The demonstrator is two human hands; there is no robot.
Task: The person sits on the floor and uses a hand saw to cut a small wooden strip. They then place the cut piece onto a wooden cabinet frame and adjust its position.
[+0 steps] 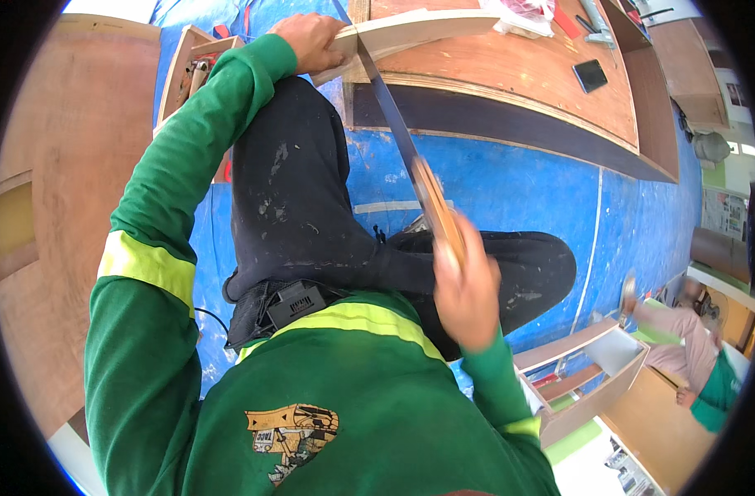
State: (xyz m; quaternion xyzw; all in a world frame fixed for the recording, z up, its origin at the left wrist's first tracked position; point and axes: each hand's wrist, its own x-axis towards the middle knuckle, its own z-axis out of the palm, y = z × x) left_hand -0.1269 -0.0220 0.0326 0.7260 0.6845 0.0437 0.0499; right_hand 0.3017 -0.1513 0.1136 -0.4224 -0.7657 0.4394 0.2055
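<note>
My right grip [468, 291] is closed round the handsaw [438, 205]; my left grip [310, 40] clasps the wooden plank [427, 33] over the cabinet [477, 68]. Blade [392, 116] across it, I judge the end unsevered; cut depth I can't tell.

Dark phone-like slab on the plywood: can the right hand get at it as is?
Probably not: the right hand is closed around the saw's handle, and the slab lies well ahead and to the right. Nothing covers the slab, though.
</note>
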